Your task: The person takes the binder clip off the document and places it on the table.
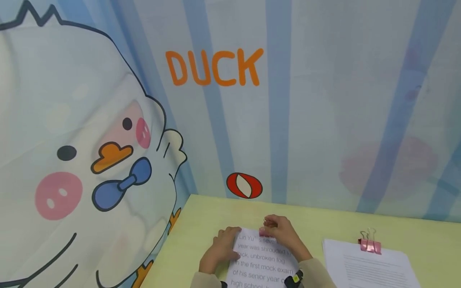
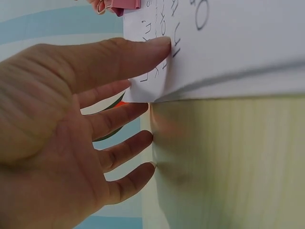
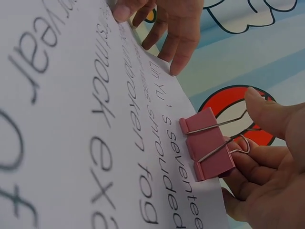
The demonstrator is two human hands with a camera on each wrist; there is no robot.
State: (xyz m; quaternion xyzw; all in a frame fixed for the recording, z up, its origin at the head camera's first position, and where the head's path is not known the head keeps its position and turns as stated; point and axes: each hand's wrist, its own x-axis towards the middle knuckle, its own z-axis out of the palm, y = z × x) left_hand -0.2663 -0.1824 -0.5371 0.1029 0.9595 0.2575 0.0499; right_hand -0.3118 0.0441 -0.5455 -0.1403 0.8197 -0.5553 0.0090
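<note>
A stack of white printed paper (image 1: 261,260) lies on the table, with large text on its top sheet. At its top edge sits a pink binder clip (image 3: 208,143) with wire handles. My right hand (image 1: 284,232) holds the clip's wire handles, the thumb on one and curled fingers behind the other. My left hand (image 1: 223,246) rests at the stack's upper left, fingers spread and fairly straight. In the left wrist view, the left thumb (image 2: 143,55) lies over the sheet and the other fingertips reach the corner and the table beside it.
To the right lies another paper stack (image 1: 371,268) with smaller print, held by a second pink binder clip (image 1: 370,245). The pale yellow table (image 1: 201,212) meets a blue striped curtain (image 1: 313,120) at the back. A duck picture (image 1: 83,160) covers the left side.
</note>
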